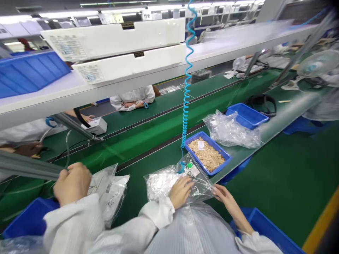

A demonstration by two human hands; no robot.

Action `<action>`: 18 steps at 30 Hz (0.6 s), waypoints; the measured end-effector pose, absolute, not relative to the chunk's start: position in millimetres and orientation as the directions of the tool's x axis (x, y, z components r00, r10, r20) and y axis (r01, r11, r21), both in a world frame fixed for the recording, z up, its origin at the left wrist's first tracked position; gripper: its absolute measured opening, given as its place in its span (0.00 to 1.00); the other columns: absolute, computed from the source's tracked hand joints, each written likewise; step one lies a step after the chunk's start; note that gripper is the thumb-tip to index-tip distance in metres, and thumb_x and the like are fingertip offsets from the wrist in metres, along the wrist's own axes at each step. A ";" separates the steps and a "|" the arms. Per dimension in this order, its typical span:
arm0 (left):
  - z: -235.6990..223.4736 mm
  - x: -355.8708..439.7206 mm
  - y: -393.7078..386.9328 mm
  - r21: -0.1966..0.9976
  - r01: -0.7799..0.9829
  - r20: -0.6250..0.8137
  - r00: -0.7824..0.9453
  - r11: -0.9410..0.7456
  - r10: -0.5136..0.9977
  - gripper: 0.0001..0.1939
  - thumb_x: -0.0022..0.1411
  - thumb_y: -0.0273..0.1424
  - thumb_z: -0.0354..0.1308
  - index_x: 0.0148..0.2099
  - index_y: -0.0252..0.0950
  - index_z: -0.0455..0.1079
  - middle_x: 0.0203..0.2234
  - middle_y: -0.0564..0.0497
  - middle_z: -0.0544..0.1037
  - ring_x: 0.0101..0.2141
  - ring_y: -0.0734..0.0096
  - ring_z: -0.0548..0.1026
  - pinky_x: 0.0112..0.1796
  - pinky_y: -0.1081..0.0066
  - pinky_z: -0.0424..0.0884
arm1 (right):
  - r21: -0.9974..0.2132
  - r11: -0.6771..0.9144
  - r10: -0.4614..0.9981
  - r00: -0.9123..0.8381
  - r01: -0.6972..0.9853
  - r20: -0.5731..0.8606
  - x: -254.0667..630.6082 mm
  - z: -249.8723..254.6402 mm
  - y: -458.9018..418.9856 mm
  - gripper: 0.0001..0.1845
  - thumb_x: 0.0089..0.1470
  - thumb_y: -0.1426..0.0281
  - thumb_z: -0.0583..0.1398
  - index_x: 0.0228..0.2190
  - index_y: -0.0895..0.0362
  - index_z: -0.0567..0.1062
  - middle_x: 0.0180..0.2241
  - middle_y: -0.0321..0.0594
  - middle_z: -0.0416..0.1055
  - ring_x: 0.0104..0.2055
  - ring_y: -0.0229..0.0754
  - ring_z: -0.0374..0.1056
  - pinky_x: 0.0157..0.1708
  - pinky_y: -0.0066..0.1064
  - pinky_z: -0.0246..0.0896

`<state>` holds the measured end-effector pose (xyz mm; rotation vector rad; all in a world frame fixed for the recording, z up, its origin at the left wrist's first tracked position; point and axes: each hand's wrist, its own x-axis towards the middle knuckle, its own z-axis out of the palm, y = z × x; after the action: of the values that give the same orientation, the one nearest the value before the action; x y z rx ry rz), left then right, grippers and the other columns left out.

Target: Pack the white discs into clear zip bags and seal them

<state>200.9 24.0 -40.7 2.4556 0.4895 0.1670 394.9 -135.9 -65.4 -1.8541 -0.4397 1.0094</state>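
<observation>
- Head view, hands: the left hand (181, 192) lies curled over a clear bag (172, 183), pressing on it; whether it grips, I cannot tell. The right hand (227, 203) pinches the bag's edge between its fingers.
- Head view, bag: it sits on the green counter (148, 218), just in front of the person, with a white bundle (160, 185) already inside and a green tag (190, 165) at its upper end. Whether it is sealed, I cannot tell.
- Head view, around: a blue tray (208, 153) beside the bag is heaped with tan pieces (206, 154), so many remain. Farther along lie a bulging plastic bag (231, 132) and a second blue tray (246, 115).
- Head view, left: a co-worker's hand (72, 183) clenches beside another bag (112, 194).
</observation>
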 end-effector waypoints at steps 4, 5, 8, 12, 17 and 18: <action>-68.6 158.1 5.5 0.600 0.576 -0.058 0.724 -0.555 0.687 0.27 0.60 0.30 0.55 0.62 0.40 0.60 0.63 0.39 0.58 0.64 0.41 0.50 0.60 0.35 0.45 | -0.838 -0.546 0.723 0.500 -0.010 -0.477 397.3 -67.7 -98.4 0.30 0.41 0.45 0.59 0.36 0.57 0.71 0.29 0.43 0.75 0.30 0.46 0.71 0.29 0.34 0.63; -74.0 153.7 2.4 0.610 0.602 -0.062 0.685 -0.515 0.726 0.28 0.59 0.30 0.56 0.62 0.43 0.61 0.64 0.41 0.58 0.64 0.41 0.50 0.60 0.37 0.44 | -0.835 -0.548 0.749 0.469 0.044 -0.467 393.2 -66.6 -88.3 0.28 0.42 0.46 0.58 0.34 0.57 0.70 0.26 0.41 0.74 0.27 0.44 0.70 0.27 0.33 0.61; -83.0 151.9 -3.2 0.664 0.606 -0.047 0.619 -0.439 0.784 0.29 0.55 0.31 0.61 0.59 0.51 0.65 0.63 0.51 0.61 0.64 0.48 0.52 0.63 0.47 0.44 | -0.819 -0.516 0.837 0.349 0.250 -0.421 364.6 -60.5 -60.6 0.17 0.51 0.54 0.54 0.30 0.56 0.69 0.20 0.35 0.69 0.21 0.39 0.65 0.25 0.30 0.57; -85.0 151.9 1.6 0.738 0.583 -0.027 0.527 -0.339 0.849 0.22 0.52 0.23 0.58 0.49 0.46 0.74 0.57 0.52 0.70 0.60 0.56 0.62 0.62 0.55 0.52 | -0.760 -0.378 0.925 0.172 0.529 -0.340 302.0 -52.5 -33.8 0.05 0.53 0.68 0.54 0.30 0.56 0.69 0.24 0.37 0.70 0.28 0.40 0.66 0.30 0.30 0.56; -80.6 126.3 11.4 0.787 0.600 -0.043 0.284 -0.142 0.958 0.20 0.55 0.18 0.44 0.43 0.35 0.74 0.41 0.44 0.78 0.45 0.64 0.76 0.49 0.60 0.71 | -0.627 -0.217 0.962 0.054 0.748 -0.268 251.9 -54.6 -20.0 0.09 0.55 0.75 0.52 0.37 0.60 0.70 0.40 0.48 0.71 0.47 0.47 0.64 0.46 0.38 0.55; -78.3 122.7 11.3 0.789 0.603 -0.046 0.247 -0.117 0.968 0.20 0.57 0.19 0.43 0.45 0.34 0.73 0.41 0.44 0.78 0.44 0.65 0.76 0.48 0.60 0.72 | -0.602 -0.195 0.964 0.038 0.774 -0.264 249.2 -56.0 -20.5 0.10 0.55 0.76 0.52 0.38 0.61 0.71 0.41 0.49 0.70 0.48 0.49 0.62 0.48 0.40 0.54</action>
<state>122.7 11.3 -78.3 1.8124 1.4407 0.6532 249.2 -20.5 -56.0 -2.0260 -1.7722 0.9135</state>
